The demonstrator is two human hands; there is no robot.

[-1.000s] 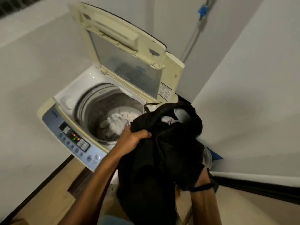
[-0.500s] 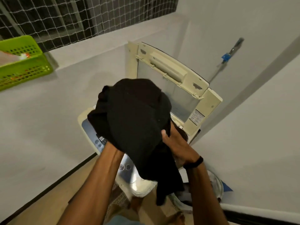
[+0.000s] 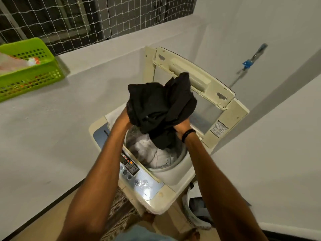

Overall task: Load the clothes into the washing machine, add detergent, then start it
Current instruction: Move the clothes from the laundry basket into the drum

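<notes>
A bundled black garment [image 3: 159, 108] hangs over the open drum of a cream top-load washing machine [image 3: 173, 173], its lower end dangling into the tub. My left hand [image 3: 124, 118] grips the bundle's left side, mostly hidden by the cloth. My right hand [image 3: 182, 126], with a black band on the wrist, grips its right side. White clothes [image 3: 156, 155] lie inside the drum. The lid [image 3: 196, 84] stands raised behind. The blue control panel [image 3: 137, 176] runs along the front edge. No detergent is in sight.
A green plastic basket [image 3: 29, 70] sits on the ledge at upper left, under a netted window. A white laundry basket [image 3: 196, 211] with clothes stands on the floor right of the machine. Grey walls close in on both sides. A striped mat [image 3: 118, 207] lies at the machine's foot.
Both hands have carried the black garment forward and down, from in front of the camera to over the drum. The view has risen, so the drum and white clothes show again.
</notes>
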